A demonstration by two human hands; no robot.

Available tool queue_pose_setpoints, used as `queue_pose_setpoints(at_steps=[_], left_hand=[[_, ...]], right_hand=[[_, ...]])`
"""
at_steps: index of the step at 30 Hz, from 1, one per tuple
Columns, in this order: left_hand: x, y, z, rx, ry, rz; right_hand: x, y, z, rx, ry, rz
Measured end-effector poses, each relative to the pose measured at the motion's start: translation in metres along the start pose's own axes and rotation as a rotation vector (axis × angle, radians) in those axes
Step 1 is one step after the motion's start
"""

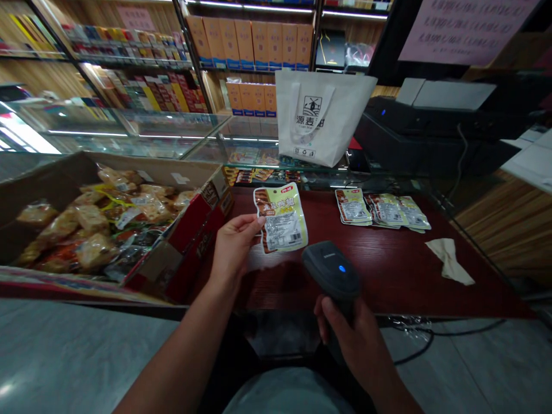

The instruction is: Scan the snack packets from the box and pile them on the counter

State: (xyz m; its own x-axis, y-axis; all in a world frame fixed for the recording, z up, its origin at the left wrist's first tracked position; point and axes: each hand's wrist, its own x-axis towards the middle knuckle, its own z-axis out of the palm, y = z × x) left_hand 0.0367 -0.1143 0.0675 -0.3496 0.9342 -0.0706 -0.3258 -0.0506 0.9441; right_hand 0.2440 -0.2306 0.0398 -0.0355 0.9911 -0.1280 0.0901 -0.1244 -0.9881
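Pinched at its left edge by my left hand (235, 241), a snack packet (282, 221) with a yellow-green and brown printed design is held up above the dark red tabletop (319, 213). A barcode shows near its lower right corner. My right hand (351, 333) is wrapped around the handle of a black barcode scanner (332, 267), which has a blue light lit on top. The scanner's head is just below and right of the packet, apart from it. Further right, several similar packets (353, 206) lie in small overlapping stacks on the table.
On the left stands an open cardboard box (181, 244) of wrapped foods. A white paper bag (323, 115) stands on the glass counter behind. A crumpled cream-coloured strip (449, 260) lies at right, near a black printer-like machine (431, 123). A black cable (425, 345) hangs below the table edge.
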Motion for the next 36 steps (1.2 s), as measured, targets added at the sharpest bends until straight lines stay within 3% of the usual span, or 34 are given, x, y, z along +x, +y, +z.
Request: queue_pose_setpoints(at_steps=[6,17,24,29,36], left_hand=[[0.005,-0.008,0.011,0.011,0.007,0.041],[0.011,-0.015,0.019,0.092,0.021,0.106],[0.015,-0.022,0.035,0.09,-0.058,0.024],[0.037,-0.041,0.079,0.112,-0.168,-0.1],[0.088,-0.089,0.177,0.208,-0.295,-0.324]], right_hand=[[0.003,-0.011,0.008,-0.054,0.033,-0.019],[0.007,-0.007,-0.001,-0.063,0.061,-0.029],[0.012,0.0,-0.014,-0.01,0.08,0.011],[0.015,0.007,-0.035,0.058,0.157,0.041],[0.012,0.024,-0.073,0.099,0.33,0.007]])
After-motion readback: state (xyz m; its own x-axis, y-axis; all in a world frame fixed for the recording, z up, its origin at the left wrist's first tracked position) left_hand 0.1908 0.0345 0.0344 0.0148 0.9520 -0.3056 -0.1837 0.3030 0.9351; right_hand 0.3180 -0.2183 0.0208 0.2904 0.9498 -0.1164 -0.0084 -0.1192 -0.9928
